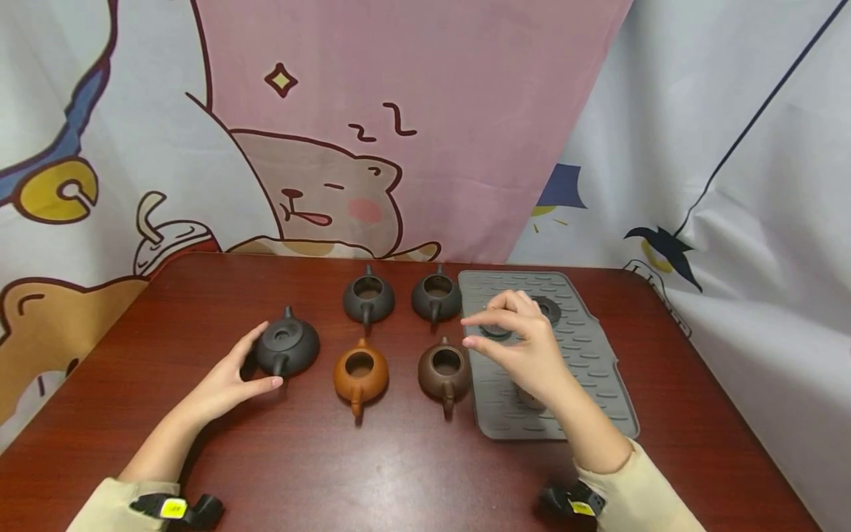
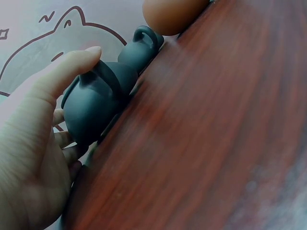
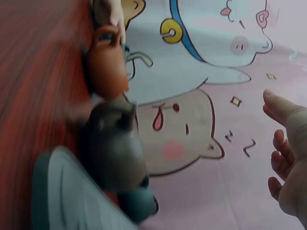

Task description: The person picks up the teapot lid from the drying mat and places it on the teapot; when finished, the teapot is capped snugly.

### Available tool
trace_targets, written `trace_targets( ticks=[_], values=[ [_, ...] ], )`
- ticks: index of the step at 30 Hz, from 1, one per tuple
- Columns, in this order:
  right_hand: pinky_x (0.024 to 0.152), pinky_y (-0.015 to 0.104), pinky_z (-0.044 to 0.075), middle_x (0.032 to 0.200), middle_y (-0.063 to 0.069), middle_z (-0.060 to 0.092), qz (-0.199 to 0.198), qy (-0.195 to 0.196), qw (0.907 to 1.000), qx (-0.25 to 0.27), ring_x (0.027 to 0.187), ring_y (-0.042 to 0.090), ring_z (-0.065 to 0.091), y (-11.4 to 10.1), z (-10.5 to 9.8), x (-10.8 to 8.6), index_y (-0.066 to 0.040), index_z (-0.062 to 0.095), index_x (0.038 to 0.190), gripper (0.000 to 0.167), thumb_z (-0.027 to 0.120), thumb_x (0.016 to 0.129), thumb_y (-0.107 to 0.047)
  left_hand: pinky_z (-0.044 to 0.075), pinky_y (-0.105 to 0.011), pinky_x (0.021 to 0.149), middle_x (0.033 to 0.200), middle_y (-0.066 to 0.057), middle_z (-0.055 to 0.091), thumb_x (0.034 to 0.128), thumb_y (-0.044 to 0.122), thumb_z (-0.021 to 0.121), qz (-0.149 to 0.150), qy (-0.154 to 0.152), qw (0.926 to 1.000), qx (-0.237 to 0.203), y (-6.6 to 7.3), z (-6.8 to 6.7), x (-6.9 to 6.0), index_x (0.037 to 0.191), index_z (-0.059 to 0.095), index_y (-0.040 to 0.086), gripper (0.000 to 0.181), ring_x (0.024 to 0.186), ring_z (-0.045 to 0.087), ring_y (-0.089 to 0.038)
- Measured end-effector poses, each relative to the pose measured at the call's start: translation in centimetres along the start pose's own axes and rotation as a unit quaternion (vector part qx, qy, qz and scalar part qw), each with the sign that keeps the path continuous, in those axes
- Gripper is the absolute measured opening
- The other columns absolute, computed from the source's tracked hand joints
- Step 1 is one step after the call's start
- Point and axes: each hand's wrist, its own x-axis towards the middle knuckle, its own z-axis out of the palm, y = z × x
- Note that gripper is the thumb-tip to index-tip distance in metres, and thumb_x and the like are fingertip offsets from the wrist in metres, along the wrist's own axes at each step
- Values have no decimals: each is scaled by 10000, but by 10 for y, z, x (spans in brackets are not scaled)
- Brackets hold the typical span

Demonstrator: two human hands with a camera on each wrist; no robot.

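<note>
My left hand (image 1: 222,384) holds a dark grey teapot (image 1: 298,347) that has its lid on, at the left of the table. In the left wrist view the thumb lies at the teapot's handle (image 2: 109,79) and the other fingers are round the far side. My right hand (image 1: 528,340) is raised above the grey mat, thumb and forefinger tips close together with nothing between them. Below it on the mat are a dark lid (image 1: 495,332), another dark lid (image 1: 549,309) and a brown lid (image 1: 530,399), partly hidden by the hand and forearm.
Lidless teapots stand mid-table: an orange one (image 1: 344,380), a brown one (image 1: 428,380) and two dark grey ones behind, left (image 1: 382,307) and right (image 1: 422,304). The grey ridged mat (image 1: 592,369) lies to the right. A printed curtain (image 1: 465,148) hangs behind the table.
</note>
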Motion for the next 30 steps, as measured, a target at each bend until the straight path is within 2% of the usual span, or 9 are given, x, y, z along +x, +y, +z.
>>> trace_targets(
  ticks=[4,7,9,14,17,18,22,24,30],
  values=[
    [712,276,334,867,-42,559,129,85,9997,-202,815,160,438,7,-15,-8,-93,763,931,313,834,655,34,236,-653,979,1490,-267,255,782,224,790,-7,-9,10000,2,1,0,0,1530,166,91,983,1334,260,-445],
    [650,167,400,860,38,560,431,141,9986,-272,820,152,436,4,-26,-11,-18,747,909,313,809,637,124,237,-653,978,1488,-269,258,783,221,789,-7,-10,10000,-14,1,0,0,1530,165,90,982,1333,261,-446],
    [600,150,413,862,64,564,530,191,9980,-290,826,143,439,9,-32,-15,-3,745,908,318,801,634,148,237,-653,977,1488,-270,259,784,219,788,-13,-15,10000,-32,1,0,0,1530,166,89,980,1333,261,-446],
    [762,236,367,862,17,581,493,233,9978,-373,861,133,471,30,-46,-25,-54,761,927,361,811,628,142,240,-655,974,1489,-272,253,786,217,786,-31,-23,10000,-51,1,1,0,1529,165,83,977,1331,260,-450],
    [896,246,337,853,1,576,478,245,9974,-477,851,149,472,31,-53,-25,-20,750,911,357,795,618,178,239,-653,974,1487,-270,257,789,202,782,31,6,9999,-103,3,0,0,1526,174,75,964,1326,265,-450],
    [890,238,336,851,8,575,509,263,9969,-530,847,150,470,31,-55,-25,1,743,904,351,787,614,193,236,-650,977,1487,-267,260,791,193,779,74,27,9999,-148,4,0,0,1525,178,76,955,1327,265,-450],
    [844,233,350,866,33,564,847,277,9931,-761,855,142,459,39,-63,-29,42,725,908,313,767,641,202,220,-621,1009,1512,-222,253,802,151,769,281,185,9989,-318,11,-2,0,1528,200,109,923,1348,247,-440],
    [751,247,342,890,38,566,1109,251,9900,-840,885,114,457,50,-67,-34,27,731,931,301,770,671,171,212,-622,1014,1526,-189,246,804,124,767,400,282,9980,-402,16,-3,0,1529,211,134,914,1358,231,-436],
    [790,246,356,950,42,571,1805,20,9800,-842,945,104,461,78,-78,-48,-19,736,1000,257,772,755,51,139,-639,1040,1543,-90,250,803,60,753,675,487,9943,-672,32,-3,1,1521,265,181,876,1409,170,-272]
  ],
)
